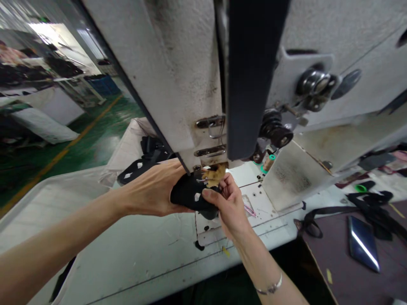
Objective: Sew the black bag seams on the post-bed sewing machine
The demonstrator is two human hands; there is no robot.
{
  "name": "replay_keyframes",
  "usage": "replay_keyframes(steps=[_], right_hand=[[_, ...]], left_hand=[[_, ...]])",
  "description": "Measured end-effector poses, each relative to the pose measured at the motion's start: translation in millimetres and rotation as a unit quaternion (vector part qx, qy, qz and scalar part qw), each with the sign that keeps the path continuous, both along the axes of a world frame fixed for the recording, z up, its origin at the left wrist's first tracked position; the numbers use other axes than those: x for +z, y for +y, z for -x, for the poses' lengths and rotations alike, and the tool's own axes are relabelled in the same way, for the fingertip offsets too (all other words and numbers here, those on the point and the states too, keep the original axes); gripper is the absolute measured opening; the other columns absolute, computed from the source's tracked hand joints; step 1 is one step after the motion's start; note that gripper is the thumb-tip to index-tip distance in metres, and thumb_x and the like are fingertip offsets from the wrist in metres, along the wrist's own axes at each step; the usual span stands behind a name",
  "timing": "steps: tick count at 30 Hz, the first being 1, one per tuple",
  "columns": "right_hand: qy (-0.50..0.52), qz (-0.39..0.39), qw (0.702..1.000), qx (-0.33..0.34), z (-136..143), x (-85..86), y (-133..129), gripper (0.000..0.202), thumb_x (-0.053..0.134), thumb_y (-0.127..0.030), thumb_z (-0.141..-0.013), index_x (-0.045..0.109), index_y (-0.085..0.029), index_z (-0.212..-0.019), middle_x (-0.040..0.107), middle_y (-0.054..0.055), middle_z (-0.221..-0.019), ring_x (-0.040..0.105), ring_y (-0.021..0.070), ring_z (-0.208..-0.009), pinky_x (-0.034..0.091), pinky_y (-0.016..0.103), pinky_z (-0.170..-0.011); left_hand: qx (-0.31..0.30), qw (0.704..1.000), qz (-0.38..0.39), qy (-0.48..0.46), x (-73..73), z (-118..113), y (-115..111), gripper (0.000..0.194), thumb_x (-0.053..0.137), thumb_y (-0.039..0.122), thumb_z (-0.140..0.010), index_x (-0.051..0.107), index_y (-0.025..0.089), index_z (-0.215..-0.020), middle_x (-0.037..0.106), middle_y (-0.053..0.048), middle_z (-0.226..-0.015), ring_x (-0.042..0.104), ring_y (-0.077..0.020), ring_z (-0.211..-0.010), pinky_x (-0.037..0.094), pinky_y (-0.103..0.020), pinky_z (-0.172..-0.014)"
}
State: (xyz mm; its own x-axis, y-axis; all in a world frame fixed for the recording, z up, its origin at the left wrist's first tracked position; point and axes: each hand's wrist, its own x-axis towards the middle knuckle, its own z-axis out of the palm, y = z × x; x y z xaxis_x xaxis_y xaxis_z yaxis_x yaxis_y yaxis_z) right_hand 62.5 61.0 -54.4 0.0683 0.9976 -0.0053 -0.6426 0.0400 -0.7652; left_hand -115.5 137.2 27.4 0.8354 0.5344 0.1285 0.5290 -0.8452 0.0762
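Observation:
A black fabric piece [187, 192] with a small white patch lies under the head of a white sewing machine [178, 84]. My left hand [155, 186] is wrapped round its left end, its fingertips hidden behind the machine head. With thumb on top and fingers curled, my right hand [230, 203] pinches the piece's right end. A worn yellowish scrap [215, 174] hangs by the needle area, just above the fabric. The needle itself I cannot make out. Left of the machine, more black pieces with white patches [136, 169] lie in a heap, partly behind my left hand.
Green-based thread spools [269, 163] stand behind the needle area. Pink tweezers [249, 210] lie on the machine bed. To the right, a dark phone [363, 243] and black straps [321, 212] rest on a brown surface. A blue crate [103, 84] and another person [11, 53] are in the background.

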Motion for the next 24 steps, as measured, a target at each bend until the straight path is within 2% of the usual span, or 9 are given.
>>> replay_keyframes(steps=[3,5,7,9,11,13,18,24], right_hand=[[0.002,-0.011,0.999,0.041,-8,-1.4,4,0.042,0.082,-0.027,-0.073,0.063,-0.024,-0.110,0.072,0.001,-0.109,0.067,0.0175,-0.097,0.053,0.035,-0.095],[-0.004,-0.015,0.999,0.047,-12,-3.4,2,0.042,0.083,-0.028,-0.074,0.067,-0.024,-0.113,0.073,0.002,-0.111,0.068,0.0184,-0.101,0.052,0.037,-0.099],[-0.011,-0.006,1.000,0.015,-14,-5.6,-5,0.039,0.083,-0.030,-0.076,0.071,-0.025,-0.113,0.074,0.002,-0.114,0.068,0.0189,-0.108,0.050,0.039,-0.106],[-0.010,0.020,0.999,-0.045,-15,-6.1,-15,0.033,0.083,-0.031,-0.077,0.076,-0.026,-0.109,0.075,0.003,-0.116,0.067,0.0196,-0.114,0.047,0.041,-0.112],[-0.016,0.042,0.994,-0.100,-15,-4.2,-27,0.025,0.084,-0.030,-0.076,0.080,-0.027,-0.100,0.075,0.003,-0.117,0.068,0.0217,-0.116,0.048,0.044,-0.113],[-0.063,0.045,0.989,-0.122,-15,-0.4,-36,0.019,0.083,-0.031,-0.078,0.081,-0.027,-0.097,0.074,0.004,-0.120,0.067,0.0243,-0.119,0.049,0.047,-0.113],[-0.217,0.040,0.970,-0.102,-16,6.5,-52,0.027,0.076,-0.035,-0.086,0.075,-0.033,-0.112,0.068,0.001,-0.130,0.061,0.0248,-0.129,0.044,0.048,-0.118],[-0.270,0.018,0.958,-0.098,-18,10.9,-55,0.025,0.072,-0.034,-0.088,0.074,-0.032,-0.113,0.066,0.002,-0.132,0.060,0.0244,-0.130,0.048,0.043,-0.115]], left_hand=[[0.006,1.000,0.003,0.010,3.3,6,-15,0.049,0.066,0.043,-0.089,0.052,0.016,-0.128,0.065,-0.005,-0.106,0.068,-0.0198,-0.092,0.056,-0.030,-0.084],[0.002,1.000,-0.022,-0.015,1.5,11,-22,0.051,0.062,0.045,-0.092,0.051,0.018,-0.134,0.064,-0.004,-0.106,0.068,-0.0183,-0.088,0.058,-0.028,-0.080],[0.000,0.998,-0.052,-0.037,-2.0,13,-28,0.049,0.057,0.048,-0.096,0.052,0.026,-0.139,0.063,-0.004,-0.111,0.069,-0.0190,-0.091,0.060,-0.029,-0.081],[0.000,0.997,-0.067,-0.040,-4.0,13,-33,0.048,0.055,0.047,-0.097,0.051,0.033,-0.142,0.063,-0.004,-0.117,0.069,-0.0210,-0.098,0.060,-0.031,-0.084],[-0.001,0.997,-0.067,-0.032,-2.5,9,-37,0.050,0.057,0.044,-0.096,0.049,0.035,-0.145,0.061,-0.005,-0.124,0.068,-0.0225,-0.103,0.060,-0.033,-0.088],[0.003,0.998,-0.069,-0.014,1.8,5,-41,0.053,0.061,0.041,-0.095,0.048,0.034,-0.145,0.059,-0.005,-0.129,0.067,-0.0230,-0.105,0.060,-0.035,-0.091],[0.026,0.997,-0.068,0.016,9.0,-1,-48,0.049,0.059,0.037,-0.096,0.048,0.030,-0.144,0.057,-0.006,-0.130,0.065,-0.0225,-0.105,0.058,-0.038,-0.092],[0.028,0.996,-0.086,0.001,-4.3,1,-47,0.063,0.060,0.057,-0.091,0.044,0.032,-0.146,0.053,-0.011,-0.132,0.062,-0.0269,-0.104,0.058,-0.047,-0.086]])
